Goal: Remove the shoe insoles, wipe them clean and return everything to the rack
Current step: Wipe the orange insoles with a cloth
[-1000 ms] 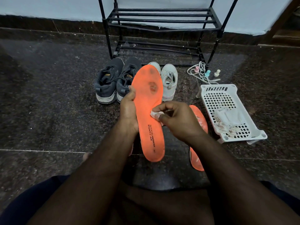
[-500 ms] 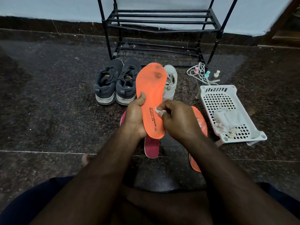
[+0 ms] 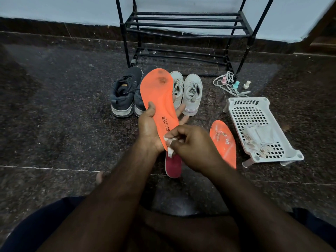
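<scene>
Orange insole [image 3: 160, 99]: upright in left hand [image 3: 149, 131], thumb over near edge, fingers behind.
Right hand [image 3: 190, 146]: pinches white wipe [image 3: 170, 147] against heel edge.
Print: "CAMPUS", "…RYTECH LITE".
Second orange insole [image 3: 224, 144]: on floor, just beside white basket [image 3: 236, 102].
Open floor: to the left of grey shoes [image 3: 125, 95].
Rack [image 3: 183, 24]: behind shoes.

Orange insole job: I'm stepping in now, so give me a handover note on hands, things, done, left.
Left hand holds the orange insole upright.
Right hand pinches a white wipe against its heel end.
Second orange insole and a red insole lie on the floor.
Dark stains remain near the held insole's toe.
Both shoe pairs stand before the rack; nothing is returned.
</scene>
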A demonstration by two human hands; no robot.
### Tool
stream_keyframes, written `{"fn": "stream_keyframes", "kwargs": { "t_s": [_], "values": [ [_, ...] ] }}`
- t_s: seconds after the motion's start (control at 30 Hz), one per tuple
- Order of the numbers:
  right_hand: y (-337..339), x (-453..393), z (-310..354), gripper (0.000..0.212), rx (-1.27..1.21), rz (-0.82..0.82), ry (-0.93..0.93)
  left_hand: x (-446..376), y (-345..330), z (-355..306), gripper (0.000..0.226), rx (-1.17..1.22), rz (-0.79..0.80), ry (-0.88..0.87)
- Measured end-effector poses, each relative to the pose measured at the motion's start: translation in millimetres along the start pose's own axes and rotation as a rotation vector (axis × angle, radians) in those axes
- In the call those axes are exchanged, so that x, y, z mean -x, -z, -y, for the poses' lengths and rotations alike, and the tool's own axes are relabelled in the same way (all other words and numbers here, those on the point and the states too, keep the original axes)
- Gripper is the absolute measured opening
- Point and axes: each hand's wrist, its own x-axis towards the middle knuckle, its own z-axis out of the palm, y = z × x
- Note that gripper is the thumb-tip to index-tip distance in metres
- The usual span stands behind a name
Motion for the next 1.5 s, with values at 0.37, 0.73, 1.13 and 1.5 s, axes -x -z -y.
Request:
{"fn": "stream_keyframes", "kwargs": {
  "t_s": [0.37,0.73,1.13,1.5],
  "values": [
    [9,-3,-1,0.020,-0.314,0.087,-0.065,-2,2,-3,0.069,0.035,-0.032,0.006],
    [18,-13,-11,0.024,0.139,-0.165,0.155,5,0,1,0.066,0.016,0.012,0.053],
    [8,-2,1,0.023,-0.010,0.041,0.032,-5,8,-2,0.066,0.069,-0.081,-0.031],
    [-6,0,-4,0.018,0.030,0.012,-0.023,-4,6,5,0.062,0.076,-0.131,-0.051]
  ]
}}
